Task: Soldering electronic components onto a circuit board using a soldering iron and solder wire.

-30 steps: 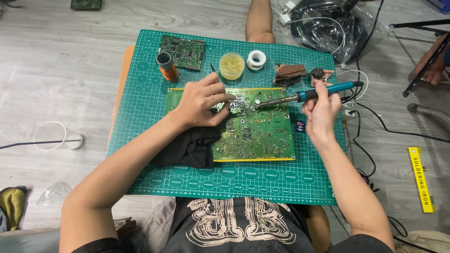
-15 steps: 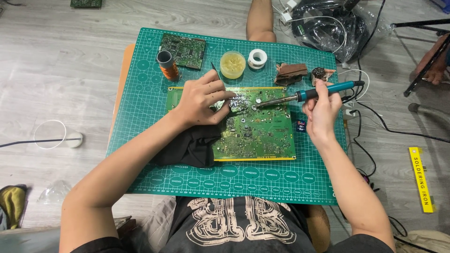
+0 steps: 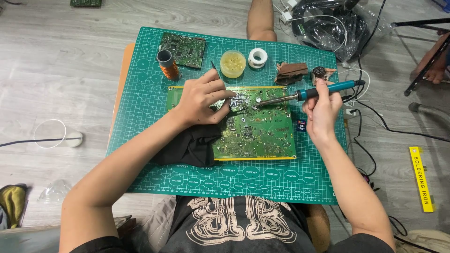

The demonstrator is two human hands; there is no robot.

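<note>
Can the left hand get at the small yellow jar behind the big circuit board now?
Probably yes: the left hand rests on the large circuit board, and the yellow jar stands uncovered just beyond its fingers.

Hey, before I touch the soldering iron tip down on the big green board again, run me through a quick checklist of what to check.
1. Grip on iron: right hand holds the soldering iron by its blue handle, away from the metal. Ok.
2. Board steadied: left hand presses on the large circuit board. Ok.
3. Fingers near tip: left fingertips sit close to the iron's tip. Not ok.
4. Cloth: black cloth lies under the board's left edge, apart from the tip. Ok.
5. Cord: iron's cable runs off to the right, not across the board. Ok.
6. Tip on joint: too small to tell. Cannot tell.
</note>
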